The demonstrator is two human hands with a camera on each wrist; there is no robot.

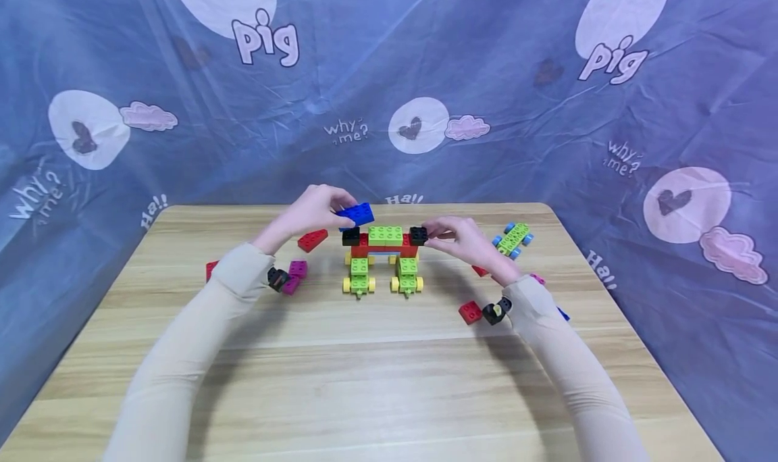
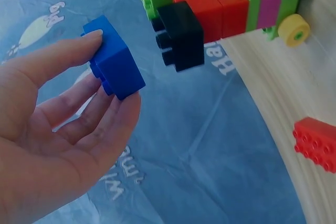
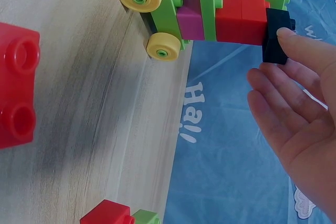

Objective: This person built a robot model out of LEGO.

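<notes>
A toy brick build stands mid-table, with two lime green wheeled bases (image 1: 360, 283) on yellow wheels, red bricks (image 1: 360, 247) bridging them, and a lime green brick (image 1: 385, 235) on top. Black bricks sit at its upper left (image 1: 350, 237) and upper right ends. Just above the left end, my left hand (image 1: 319, 207) pinches a blue brick (image 2: 116, 59) between thumb and fingertips, apart from the build in the left wrist view. My right hand (image 3: 302, 90) pinches the right black brick (image 3: 275, 38), thumb on one face and fingertips beneath.
Left of the build lie a red brick (image 1: 313, 240), magenta bricks (image 1: 298, 268) and a dark printed brick (image 1: 277, 279). On the right are a red brick (image 1: 470, 312), a black piece (image 1: 495, 311) and a green wheeled base with blue wheels (image 1: 516, 236). A patterned blue cloth (image 1: 377, 63) hangs behind the table.
</notes>
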